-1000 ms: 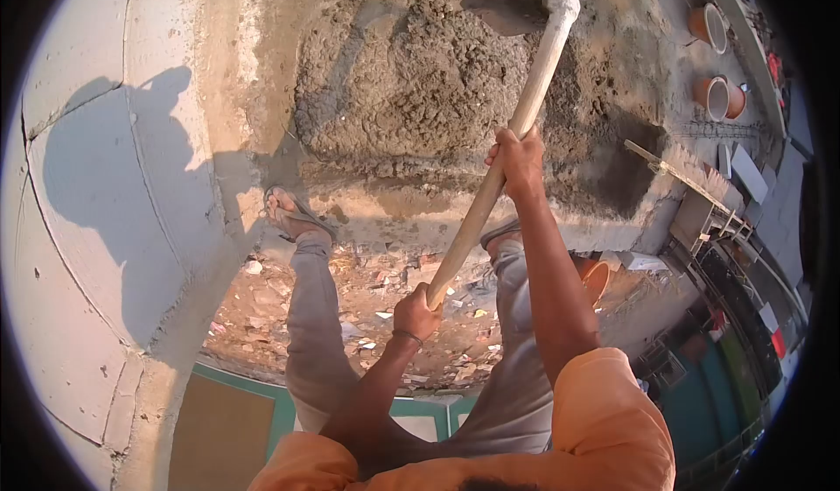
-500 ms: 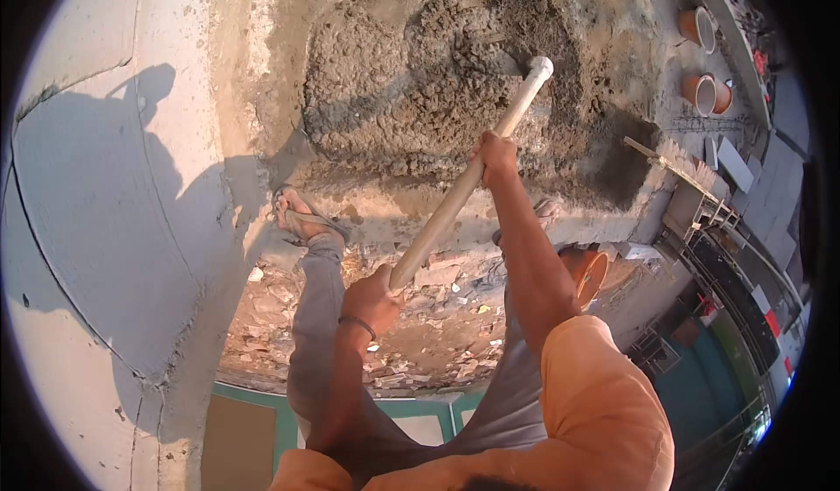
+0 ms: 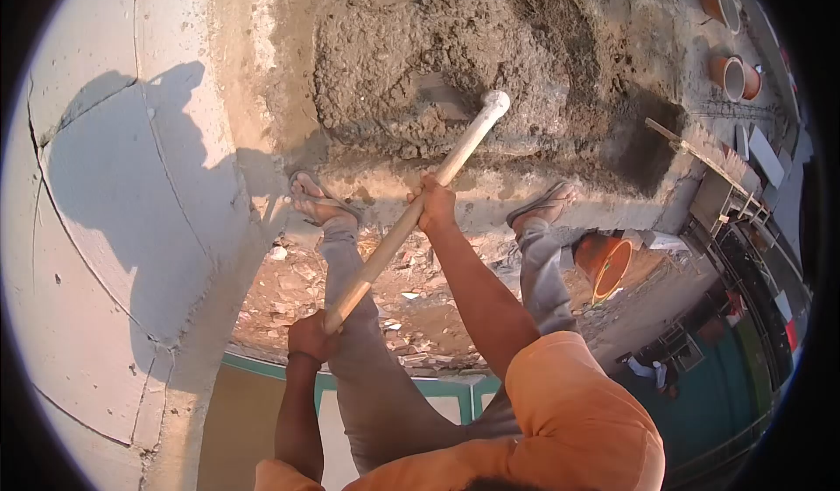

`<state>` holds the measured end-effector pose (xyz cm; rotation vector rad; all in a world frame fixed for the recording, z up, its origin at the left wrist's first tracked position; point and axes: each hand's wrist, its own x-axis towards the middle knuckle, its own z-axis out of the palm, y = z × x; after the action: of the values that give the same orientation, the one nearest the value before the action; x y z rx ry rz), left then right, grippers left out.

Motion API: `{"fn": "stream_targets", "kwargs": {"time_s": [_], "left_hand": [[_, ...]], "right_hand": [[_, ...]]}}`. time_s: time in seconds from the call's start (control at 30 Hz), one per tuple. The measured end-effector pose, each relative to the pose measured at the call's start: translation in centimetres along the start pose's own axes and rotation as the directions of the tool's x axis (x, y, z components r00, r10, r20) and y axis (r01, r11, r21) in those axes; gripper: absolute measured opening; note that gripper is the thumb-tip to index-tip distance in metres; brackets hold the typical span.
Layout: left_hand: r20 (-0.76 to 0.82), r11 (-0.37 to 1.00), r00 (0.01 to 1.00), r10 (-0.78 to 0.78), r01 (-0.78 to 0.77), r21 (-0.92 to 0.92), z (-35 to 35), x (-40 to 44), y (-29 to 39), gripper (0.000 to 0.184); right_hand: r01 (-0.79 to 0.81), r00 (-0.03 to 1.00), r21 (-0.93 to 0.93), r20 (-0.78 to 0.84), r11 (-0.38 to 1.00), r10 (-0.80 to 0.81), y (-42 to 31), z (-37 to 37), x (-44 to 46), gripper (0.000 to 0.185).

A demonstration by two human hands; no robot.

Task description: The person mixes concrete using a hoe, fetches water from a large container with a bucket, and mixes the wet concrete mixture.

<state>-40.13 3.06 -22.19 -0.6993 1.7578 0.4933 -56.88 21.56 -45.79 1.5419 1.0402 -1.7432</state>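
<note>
A long wooden handle [image 3: 385, 250] slants from lower left to upper right in front of my body. My left hand [image 3: 312, 337] is wrapped round its lower end, with a dark band at the wrist. Further up, my right hand [image 3: 435, 205] grips the shaft. The pale, thick top end sits over wet grey mortar [image 3: 394, 71]; a blade beneath it is partly visible, sunk in the mix.
My sandalled feet stand on a ledge [image 3: 420, 185] along the mortar, above rubble-strewn ground [image 3: 420, 312]. An orange bucket [image 3: 604, 263] lies right of my leg. Orange pots [image 3: 729, 78] and a wooden bar [image 3: 700, 165] are at the right; a concrete wall [image 3: 96, 272] rises left.
Both hands and the handle have moved down and to the left, towards my body. The tool's head has been drawn back through the mortar to near the ledge.
</note>
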Motion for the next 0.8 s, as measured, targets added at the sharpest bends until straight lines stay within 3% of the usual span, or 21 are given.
{"fn": "stream_targets", "kwargs": {"time_s": [0.03, 0.07, 0.13, 0.2, 0.3, 0.43, 0.53, 0.6, 0.63, 0.73, 0.77, 0.8], "left_hand": [[-0.016, 0.999, 0.999, -0.033, 0.033, -0.009, 1.9, 0.4, 2.3, 0.033], [-0.039, 0.998, 0.998, -0.056, 0.055, -0.024, 3.3, 1.1, 4.7, 0.035], [0.075, 0.999, 0.997, -0.017, 0.013, 0.052, 4.6, 0.3, 10.6, 0.037], [0.027, 0.967, 0.980, 0.195, -0.187, -0.174, 8.4, 1.7, 13.8, 0.036], [0.040, 0.913, 0.927, 0.372, -0.358, -0.194, 7.4, 6.0, 22.7, 0.036], [0.025, 0.887, 0.895, 0.445, -0.437, -0.151, 2.2, 12.6, 31.4, 0.043], [0.089, 0.914, 0.910, 0.404, -0.396, -0.092, -1.4, 13.5, 29.1, 0.045], [0.079, 0.934, 0.930, 0.358, -0.356, -0.030, -4.4, 12.1, 23.4, 0.045], [0.098, 0.944, 0.939, 0.329, -0.330, -0.007, -5.5, 11.2, 20.5, 0.043], [0.071, 0.954, 0.951, 0.300, -0.300, -0.006, -7.6, 9.9, 10.3, 0.040], [0.038, 0.954, 0.953, 0.301, -0.301, -0.007, -7.6, 9.9, 6.3, 0.038], [0.008, 0.956, 0.956, 0.294, -0.294, -0.009, -7.2, 9.8, 2.3, 0.037]], "right_hand": [[-0.033, 0.996, 0.047, 0.083, 0.998, 0.029, -2.4, -1.1, 2.5, 0.011], [0.053, 0.996, -0.037, 0.079, 0.998, -0.050, -4.4, -1.7, 3.1, 0.013], [0.155, 0.988, -0.141, 0.036, 0.978, -0.151, -11.1, -2.0, 1.0, 0.016], [0.272, 0.962, -0.218, 0.031, 0.937, -0.272, -17.6, -4.3, -0.3, 0.019], [0.457, 0.879, -0.268, -0.006, 0.848, -0.476, -28.4, -7.3, 2.3, 0.018], [0.376, 0.899, -0.303, -0.113, 0.876, -0.424, -38.5, -8.5, 11.4, 0.020], [0.292, 0.904, -0.359, -0.200, 0.886, -0.379, -33.9, -7.1, 15.1, 0.026], [0.223, 0.929, -0.248, -0.238, 0.943, -0.282, -27.1, -4.6, 14.2, 0.033], [0.197, 0.941, -0.252, -0.223, 0.947, -0.255, -24.0, -2.7, 11.9, 0.029], [0.197, 0.976, -0.016, -0.095, 0.980, -0.198, -14.8, 0.4, 8.1, 0.015], [0.222, 0.965, -0.081, -0.124, 0.972, -0.231, -11.6, 1.6, 6.6, 0.012], [0.207, 0.969, -0.011, -0.138, 0.978, -0.207, -8.3, 2.6, 5.2, 0.008]]}}
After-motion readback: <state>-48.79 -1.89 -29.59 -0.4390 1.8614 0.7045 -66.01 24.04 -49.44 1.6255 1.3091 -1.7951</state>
